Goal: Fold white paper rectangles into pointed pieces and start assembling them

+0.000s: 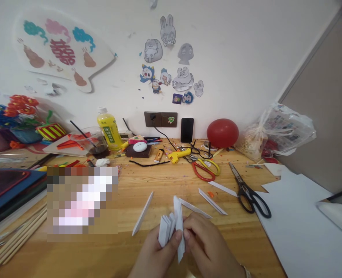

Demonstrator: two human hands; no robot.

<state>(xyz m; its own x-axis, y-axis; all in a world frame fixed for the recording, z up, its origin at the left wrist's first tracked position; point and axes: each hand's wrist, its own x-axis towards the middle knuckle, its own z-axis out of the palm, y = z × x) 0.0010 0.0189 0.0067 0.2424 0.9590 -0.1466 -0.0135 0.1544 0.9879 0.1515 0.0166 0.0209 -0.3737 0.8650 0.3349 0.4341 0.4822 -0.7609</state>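
Low in the middle of the view, my left hand is closed around a bundle of folded white paper strips. Its thumb presses on a longer folded paper strip, which stands nearly upright. My right hand pinches the right edge of that longer strip; its fingertips are partly hidden behind the paper. On the wooden table around my hands lie more folded strips: one paper strip to the left, another just behind my right hand, and a third farther right.
Black-handled scissors lie right, beside white paper sheets. Behind are red-and-yellow scissors, a yellow glue gun, a phone, a red balloon, a yellow drink bottle and a dark drink cup. Wooden sticks lie left.
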